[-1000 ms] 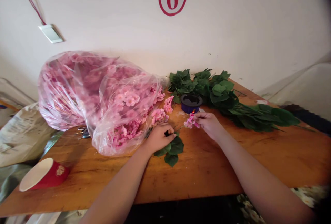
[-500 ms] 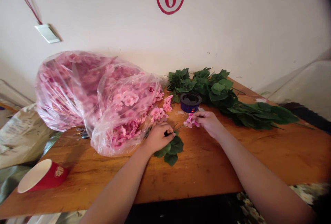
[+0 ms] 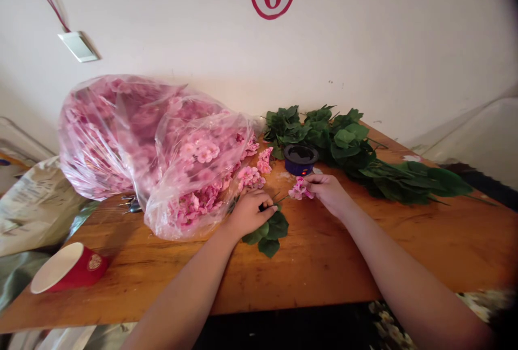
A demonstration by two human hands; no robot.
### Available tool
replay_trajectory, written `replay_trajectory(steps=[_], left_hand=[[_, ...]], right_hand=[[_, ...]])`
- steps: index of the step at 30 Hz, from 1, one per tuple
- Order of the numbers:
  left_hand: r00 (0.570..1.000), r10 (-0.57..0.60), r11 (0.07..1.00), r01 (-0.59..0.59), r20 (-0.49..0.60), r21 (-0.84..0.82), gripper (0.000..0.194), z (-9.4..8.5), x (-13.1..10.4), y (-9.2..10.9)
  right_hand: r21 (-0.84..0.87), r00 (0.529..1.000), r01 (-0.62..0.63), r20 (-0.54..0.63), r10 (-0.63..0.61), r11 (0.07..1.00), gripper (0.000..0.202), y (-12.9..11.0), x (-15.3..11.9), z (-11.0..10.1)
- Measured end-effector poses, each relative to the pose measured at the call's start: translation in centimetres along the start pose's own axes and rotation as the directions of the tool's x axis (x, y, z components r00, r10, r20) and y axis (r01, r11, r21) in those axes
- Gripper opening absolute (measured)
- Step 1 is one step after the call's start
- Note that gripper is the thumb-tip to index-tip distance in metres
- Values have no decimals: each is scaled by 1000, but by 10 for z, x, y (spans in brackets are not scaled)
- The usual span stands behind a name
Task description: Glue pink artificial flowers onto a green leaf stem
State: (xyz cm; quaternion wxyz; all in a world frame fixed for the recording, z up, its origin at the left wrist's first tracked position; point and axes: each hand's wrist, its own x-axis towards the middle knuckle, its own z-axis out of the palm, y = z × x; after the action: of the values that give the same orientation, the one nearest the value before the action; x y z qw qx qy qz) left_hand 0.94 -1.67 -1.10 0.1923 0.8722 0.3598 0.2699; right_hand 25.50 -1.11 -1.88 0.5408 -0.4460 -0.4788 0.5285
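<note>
My left hand (image 3: 253, 211) is closed around a sprig of green artificial leaves (image 3: 272, 234); the leaves hang out below it over the table. A thin stem pokes out toward the right. In a pinch, my right hand (image 3: 324, 188) holds a pink artificial flower cluster (image 3: 299, 189), just in front of a small dark blue pot (image 3: 300, 161) with a lit red light. The pot's dark top is open. Loose pink flower clusters (image 3: 251, 177) lie beyond my left hand, by the mouth of a clear plastic bag (image 3: 156, 220) full of pink blossoms.
Bunches of green leaf stems (image 3: 352, 145) lie behind and right of the pot. A red paper cup (image 3: 87, 266) lies tipped at the left of the wooden table (image 3: 324, 274). A dark tool (image 3: 133, 204) shows partly beside the bag. The wall (image 3: 364, 42) stands behind.
The view has shifted slightly. Both hands keep nearly the same places, with the leaves still in the left and the flower cluster still in the right.
</note>
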Motion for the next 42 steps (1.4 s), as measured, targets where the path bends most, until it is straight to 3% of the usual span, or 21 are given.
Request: replay_trajectory(steps=[10, 14, 17, 19, 26, 33, 42], left_hand=[[1000, -5, 1000, 5, 17, 14, 16, -1, 0, 1], [1000, -4, 1000, 4, 20, 6, 17, -2, 0, 2], [1000, -16, 1000, 16, 20, 0, 17, -2, 1, 2], [1000, -18, 1000, 18, 20, 5, 17, -2, 1, 3], [999, -1, 1000, 0, 36, 26, 16, -3, 1, 5], [999, 2, 999, -4, 48, 50, 17, -1, 1, 3], [998, -4, 994, -2, 58, 107, 16, 6, 2, 2]], right_hand=[[61, 998, -63, -20, 65, 996, 26, 16, 7, 2], [91, 983, -132, 136, 119, 987, 32, -4, -4, 3], [22, 930, -198, 319, 181, 980, 36, -19, -13, 2], [-37, 908, -189, 373, 189, 981, 42, -21, -16, 1], [-249, 935, -129, 293, 201, 960, 37, -3, -10, 3], [-242, 936, -179, 256, 241, 953, 28, 6, -8, 6], [-207, 959, -226, 122, 254, 952, 16, 12, -8, 21]])
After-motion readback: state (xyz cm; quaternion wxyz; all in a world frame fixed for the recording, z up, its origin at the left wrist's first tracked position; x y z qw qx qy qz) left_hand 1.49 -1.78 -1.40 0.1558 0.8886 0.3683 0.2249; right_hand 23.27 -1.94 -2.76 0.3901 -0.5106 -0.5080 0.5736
